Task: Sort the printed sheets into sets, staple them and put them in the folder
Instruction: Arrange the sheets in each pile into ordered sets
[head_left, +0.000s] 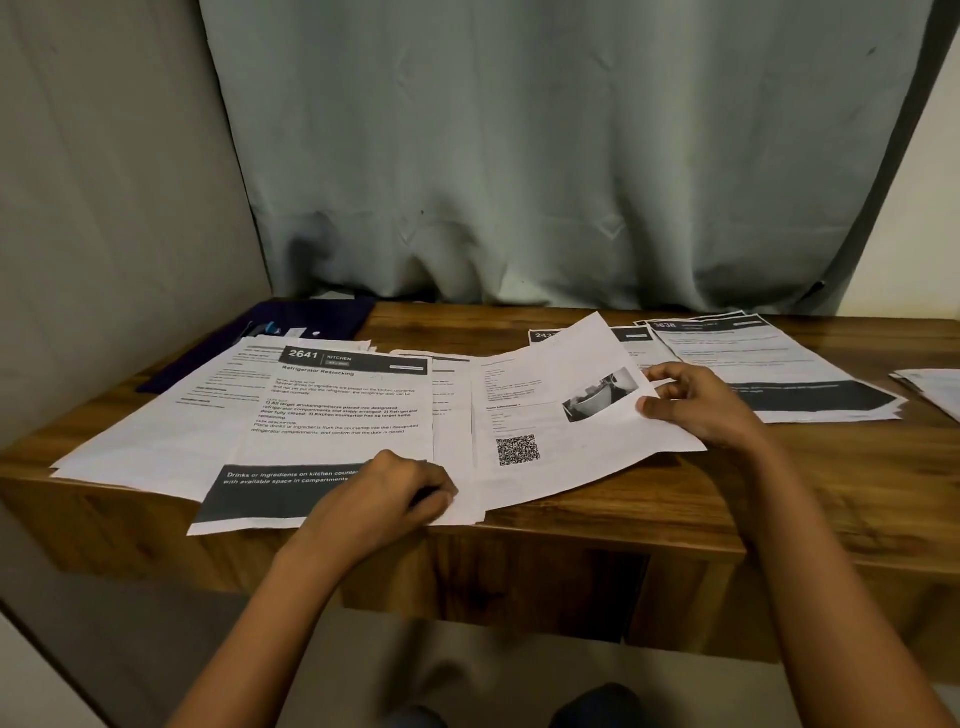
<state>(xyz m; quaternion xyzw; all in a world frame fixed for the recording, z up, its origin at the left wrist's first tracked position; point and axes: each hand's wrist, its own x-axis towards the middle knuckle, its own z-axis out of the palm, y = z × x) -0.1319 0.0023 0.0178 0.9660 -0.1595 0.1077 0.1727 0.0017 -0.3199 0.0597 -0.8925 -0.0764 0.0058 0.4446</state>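
Sheets (156, 426) were all over the table (675, 519), left grip (384, 493) nearest, curled onto the near corner of the 2641 sheet (337, 405). Right grip (696, 405) pinched the QR sheet (545, 415) by its right edge, half lifted, sheet stretching leftward. Sorted piles (779, 364) lay just behind, folder (311, 322) far back left

A wooden table (675, 499) carries printed paper across most of its top. At the left, loose sheets (171, 426) lie fanned under a 2641 sheet (337, 405). A QR sheet (535, 415) sits mid-table, a 3638 pile (769, 364) at the right, more sheets (935, 387) at the far right edge. A dark folder (311, 317) lies back left.
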